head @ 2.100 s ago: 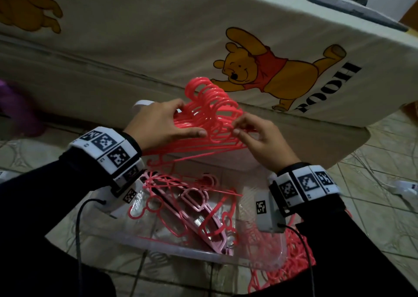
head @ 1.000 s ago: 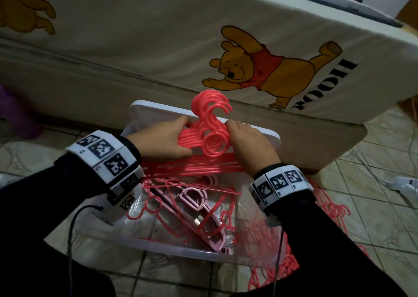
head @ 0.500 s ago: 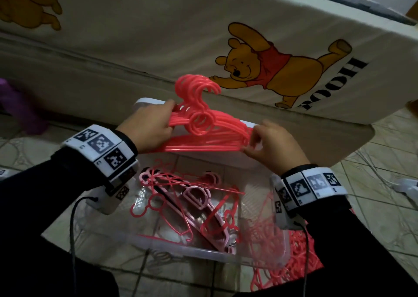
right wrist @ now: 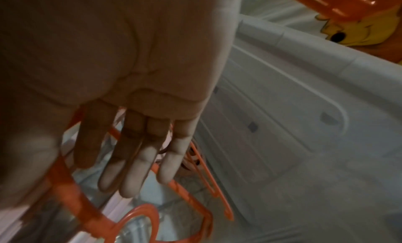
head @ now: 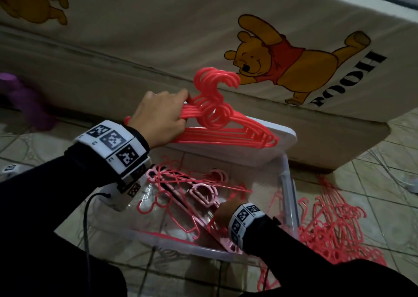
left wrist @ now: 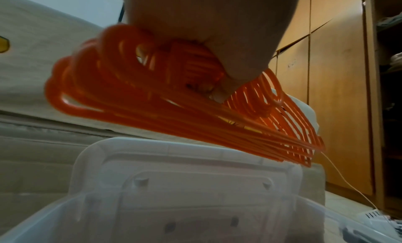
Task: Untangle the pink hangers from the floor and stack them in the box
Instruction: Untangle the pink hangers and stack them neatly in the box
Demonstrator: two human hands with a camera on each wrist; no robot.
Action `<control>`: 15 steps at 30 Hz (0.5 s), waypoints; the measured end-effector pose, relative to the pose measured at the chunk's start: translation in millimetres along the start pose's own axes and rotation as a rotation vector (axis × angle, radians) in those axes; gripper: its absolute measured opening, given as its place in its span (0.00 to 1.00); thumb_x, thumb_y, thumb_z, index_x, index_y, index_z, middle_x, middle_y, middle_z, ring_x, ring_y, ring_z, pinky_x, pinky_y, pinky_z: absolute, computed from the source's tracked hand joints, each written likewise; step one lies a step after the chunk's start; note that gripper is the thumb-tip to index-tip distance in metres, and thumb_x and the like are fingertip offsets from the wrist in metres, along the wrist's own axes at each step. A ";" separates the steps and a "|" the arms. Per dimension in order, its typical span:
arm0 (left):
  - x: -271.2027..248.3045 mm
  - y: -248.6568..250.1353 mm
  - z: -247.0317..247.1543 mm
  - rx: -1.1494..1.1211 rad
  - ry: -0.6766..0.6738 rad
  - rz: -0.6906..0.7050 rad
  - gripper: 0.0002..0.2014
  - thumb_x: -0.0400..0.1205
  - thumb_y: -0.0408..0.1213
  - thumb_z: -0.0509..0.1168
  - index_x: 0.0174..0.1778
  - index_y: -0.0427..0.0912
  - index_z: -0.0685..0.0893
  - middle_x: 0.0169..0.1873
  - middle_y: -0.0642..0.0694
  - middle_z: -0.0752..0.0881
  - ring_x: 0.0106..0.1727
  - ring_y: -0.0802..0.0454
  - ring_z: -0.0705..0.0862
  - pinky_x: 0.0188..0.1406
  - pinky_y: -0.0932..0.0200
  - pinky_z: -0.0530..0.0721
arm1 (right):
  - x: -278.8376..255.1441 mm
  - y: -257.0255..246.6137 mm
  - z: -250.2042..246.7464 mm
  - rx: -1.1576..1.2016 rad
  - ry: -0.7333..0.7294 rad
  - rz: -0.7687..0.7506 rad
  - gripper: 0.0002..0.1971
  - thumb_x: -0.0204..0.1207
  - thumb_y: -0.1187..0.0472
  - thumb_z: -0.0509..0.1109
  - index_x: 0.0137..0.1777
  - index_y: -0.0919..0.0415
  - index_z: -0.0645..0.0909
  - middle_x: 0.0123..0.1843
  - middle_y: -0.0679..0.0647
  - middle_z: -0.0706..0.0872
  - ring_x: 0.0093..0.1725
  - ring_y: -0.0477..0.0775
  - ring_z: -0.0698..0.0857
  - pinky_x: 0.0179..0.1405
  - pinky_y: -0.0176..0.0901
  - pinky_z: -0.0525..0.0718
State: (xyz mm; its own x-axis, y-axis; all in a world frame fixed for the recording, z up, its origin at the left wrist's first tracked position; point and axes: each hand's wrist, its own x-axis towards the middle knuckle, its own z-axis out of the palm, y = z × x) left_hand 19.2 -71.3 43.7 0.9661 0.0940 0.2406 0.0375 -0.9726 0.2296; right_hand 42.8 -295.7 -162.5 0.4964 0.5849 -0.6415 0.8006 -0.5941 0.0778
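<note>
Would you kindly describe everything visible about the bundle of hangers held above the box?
The bundle of hangers is bright pink, glossy plastic: several thin hangers nested together, hooks aligned and pointing up, round loops below them, straight bars fanning to the right. The left hand grips its left end, holding it roughly level above the clear box, in front of the white lid.

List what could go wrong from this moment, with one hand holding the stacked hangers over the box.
1. The left hand alone grips the hanger bundle at one end; its free end could sag or fan apart.
2. Loose hangers lie crisscrossed in the box, so the bundle may not sit flat.
3. The right hand reaches among them with open fingers and could snag one.
</note>
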 end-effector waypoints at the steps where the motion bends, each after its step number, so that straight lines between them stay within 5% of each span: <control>1: -1.0 0.3 0.6 -0.032 -0.002 -0.011 0.14 0.76 0.34 0.63 0.57 0.41 0.75 0.48 0.38 0.85 0.52 0.36 0.82 0.45 0.50 0.69 | 4.4 0.7 8.3 0.002 -0.003 -0.010 0.16 0.63 0.45 0.72 0.43 0.56 0.82 0.33 0.54 0.87 0.34 0.59 0.88 0.31 0.43 0.77; 3: -2.1 1.7 2.6 -0.072 -0.015 -0.037 0.15 0.76 0.34 0.63 0.59 0.42 0.75 0.50 0.39 0.85 0.52 0.36 0.82 0.44 0.50 0.73 | 8.1 -0.2 11.2 -0.024 0.036 -0.052 0.14 0.62 0.47 0.71 0.40 0.57 0.81 0.26 0.53 0.82 0.28 0.60 0.87 0.26 0.41 0.74; 7: 1.1 3.0 2.6 -0.064 -0.002 -0.078 0.17 0.77 0.39 0.66 0.62 0.44 0.74 0.54 0.41 0.86 0.55 0.37 0.83 0.49 0.48 0.74 | 8.5 -3.0 -9.9 -0.061 0.052 -0.129 0.10 0.67 0.56 0.72 0.41 0.64 0.84 0.38 0.63 0.87 0.37 0.65 0.88 0.31 0.43 0.76; 12: 1.8 4.1 0.5 -0.155 -0.026 -0.124 0.34 0.66 0.64 0.73 0.63 0.49 0.74 0.54 0.46 0.87 0.57 0.43 0.85 0.57 0.48 0.77 | -2.1 -3.0 -29.1 0.131 0.064 -0.085 0.17 0.80 0.50 0.62 0.57 0.61 0.83 0.53 0.65 0.86 0.52 0.65 0.87 0.45 0.45 0.77; 15: 0.6 4.5 -1.5 -0.172 -0.051 -0.140 0.47 0.54 0.78 0.64 0.63 0.49 0.73 0.53 0.46 0.87 0.55 0.45 0.86 0.58 0.48 0.78 | -17.1 3.0 -69.4 0.289 0.114 -0.092 0.14 0.79 0.53 0.63 0.55 0.60 0.83 0.54 0.65 0.85 0.54 0.64 0.85 0.47 0.44 0.76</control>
State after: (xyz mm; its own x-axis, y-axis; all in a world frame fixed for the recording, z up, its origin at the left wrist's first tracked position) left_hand 19.6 -75.2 46.3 0.9664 0.2107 0.1475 0.1327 -0.8997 0.4159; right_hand 60.0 -269.2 -98.3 0.4738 0.6915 -0.5453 0.7234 -0.6587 -0.2068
